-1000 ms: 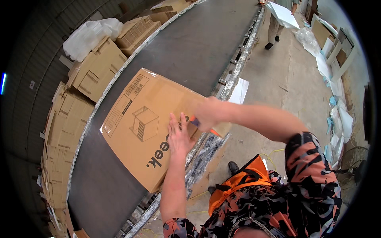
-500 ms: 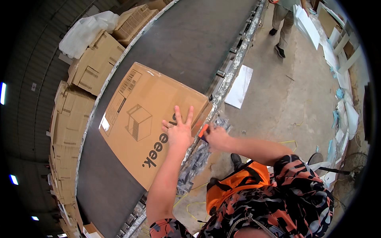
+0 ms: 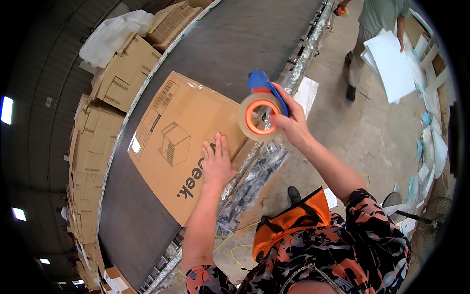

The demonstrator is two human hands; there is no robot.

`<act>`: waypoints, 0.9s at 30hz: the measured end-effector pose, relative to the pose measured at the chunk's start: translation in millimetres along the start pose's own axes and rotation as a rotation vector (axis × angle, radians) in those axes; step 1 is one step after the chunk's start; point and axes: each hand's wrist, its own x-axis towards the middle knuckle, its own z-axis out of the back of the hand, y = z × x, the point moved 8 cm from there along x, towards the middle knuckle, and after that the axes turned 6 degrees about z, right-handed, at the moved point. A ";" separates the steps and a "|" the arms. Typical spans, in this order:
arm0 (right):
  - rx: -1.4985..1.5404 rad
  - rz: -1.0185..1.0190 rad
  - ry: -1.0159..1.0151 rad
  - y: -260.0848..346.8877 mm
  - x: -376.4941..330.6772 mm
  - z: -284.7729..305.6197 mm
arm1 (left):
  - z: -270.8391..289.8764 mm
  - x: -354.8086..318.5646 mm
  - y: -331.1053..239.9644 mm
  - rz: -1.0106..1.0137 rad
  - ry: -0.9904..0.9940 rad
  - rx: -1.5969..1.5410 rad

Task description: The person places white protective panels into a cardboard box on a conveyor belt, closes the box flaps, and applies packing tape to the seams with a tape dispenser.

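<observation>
A flat brown cardboard box (image 3: 161,181) lies on the dark conveyor belt (image 3: 220,54), with clear tape shining along its far edge. My left hand (image 3: 218,161) rests flat on the box's top near its right side, fingers stretched out over the printed lettering. Raised above the conveyor's right rail, my right hand (image 3: 291,120) is wrapped round a tape dispenser (image 3: 259,115) with a blue body, an orange core and a roll of clear tape. The dispenser is held up off the box, close to its far right corner.
Stacked cartons (image 3: 98,132) line the belt's far left side, topped by a white plastic bag (image 3: 115,36). Crumpled clear plastic (image 3: 254,191) hangs along the near rail. A person (image 3: 382,29) carrying white sheets (image 3: 389,63) stands on the right floor. An orange bag (image 3: 293,220) hangs at my waist.
My right hand has risen from beside the rail, bringing the tape dispenser into full view. The left hand's fingers have drawn closer together on the box. The other person has come nearer.
</observation>
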 end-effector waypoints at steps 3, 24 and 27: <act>0.135 -0.108 0.006 -29.4 28.7 -32.5 | 1.1 -1.9 -1.3 -0.003 -0.061 -0.024; -0.297 -0.345 -0.228 -163.2 -59.6 4.2 | 10.5 -0.5 -7.9 -0.137 -0.203 -0.097; -0.397 -0.216 -0.327 -161.7 -36.1 -15.1 | 8.8 3.8 -13.4 -0.153 -0.180 -0.058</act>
